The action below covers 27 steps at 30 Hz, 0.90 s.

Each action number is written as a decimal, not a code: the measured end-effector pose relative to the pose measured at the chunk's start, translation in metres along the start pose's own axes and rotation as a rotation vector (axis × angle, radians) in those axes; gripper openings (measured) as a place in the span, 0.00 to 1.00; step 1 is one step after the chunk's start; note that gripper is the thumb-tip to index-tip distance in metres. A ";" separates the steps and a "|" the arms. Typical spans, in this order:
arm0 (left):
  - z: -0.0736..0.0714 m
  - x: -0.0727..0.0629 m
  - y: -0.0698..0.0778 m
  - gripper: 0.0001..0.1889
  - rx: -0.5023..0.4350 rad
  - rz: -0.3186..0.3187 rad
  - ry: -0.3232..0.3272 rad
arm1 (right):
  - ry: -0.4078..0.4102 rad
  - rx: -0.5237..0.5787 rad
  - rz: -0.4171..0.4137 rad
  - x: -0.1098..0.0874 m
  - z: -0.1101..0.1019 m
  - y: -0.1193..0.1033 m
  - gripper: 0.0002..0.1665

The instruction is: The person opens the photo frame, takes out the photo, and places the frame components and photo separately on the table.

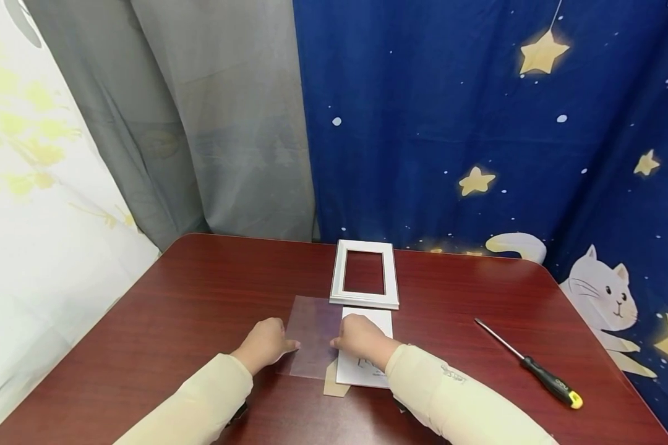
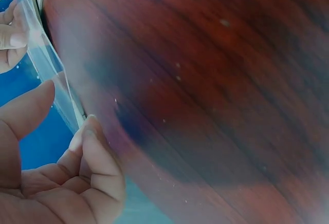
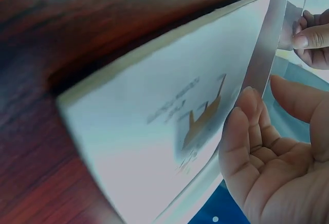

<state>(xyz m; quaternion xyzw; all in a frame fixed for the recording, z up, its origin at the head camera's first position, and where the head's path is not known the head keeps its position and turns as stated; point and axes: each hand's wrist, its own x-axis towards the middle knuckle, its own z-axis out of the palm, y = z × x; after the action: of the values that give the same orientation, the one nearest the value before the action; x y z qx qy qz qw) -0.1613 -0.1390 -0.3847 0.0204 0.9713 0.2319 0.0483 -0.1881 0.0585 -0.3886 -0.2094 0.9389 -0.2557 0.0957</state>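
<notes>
A clear plastic sheet (image 1: 313,340) spans the space between my hands, just above the red-brown table. My left hand (image 1: 264,343) holds its left edge between thumb and fingers. On the opposite edge, my right hand (image 1: 362,337) grips the sheet with thumb and fingertips. Under my right hand lies a white printed card (image 3: 154,95) with an orange figure and small lettering, partly covered by that hand in the head view. From beneath the card a tan cardboard piece (image 1: 336,388) sticks out. A white picture frame (image 1: 390,272) with an open middle lies just beyond the card.
A screwdriver (image 1: 534,368) with a black and yellow handle lies on the right of the table (image 1: 211,278). Behind the table's far edge hang a grey curtain (image 1: 245,123) and a blue curtain (image 1: 401,123) with stars. White fabric (image 1: 44,247) hangs along the left.
</notes>
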 end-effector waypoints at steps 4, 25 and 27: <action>-0.003 0.000 -0.004 0.18 0.031 -0.005 -0.015 | -0.016 -0.028 -0.023 0.003 0.002 -0.005 0.32; -0.002 -0.004 -0.015 0.19 0.051 -0.040 -0.034 | -0.078 -0.171 0.040 0.013 0.010 -0.023 0.26; -0.001 -0.004 -0.015 0.19 0.054 -0.043 -0.033 | -0.080 -0.185 0.049 0.014 0.010 -0.024 0.26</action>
<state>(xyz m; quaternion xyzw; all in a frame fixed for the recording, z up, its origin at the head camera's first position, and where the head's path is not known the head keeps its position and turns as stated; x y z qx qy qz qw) -0.1573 -0.1531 -0.3898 0.0047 0.9765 0.2040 0.0687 -0.1891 0.0291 -0.3856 -0.2042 0.9588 -0.1569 0.1197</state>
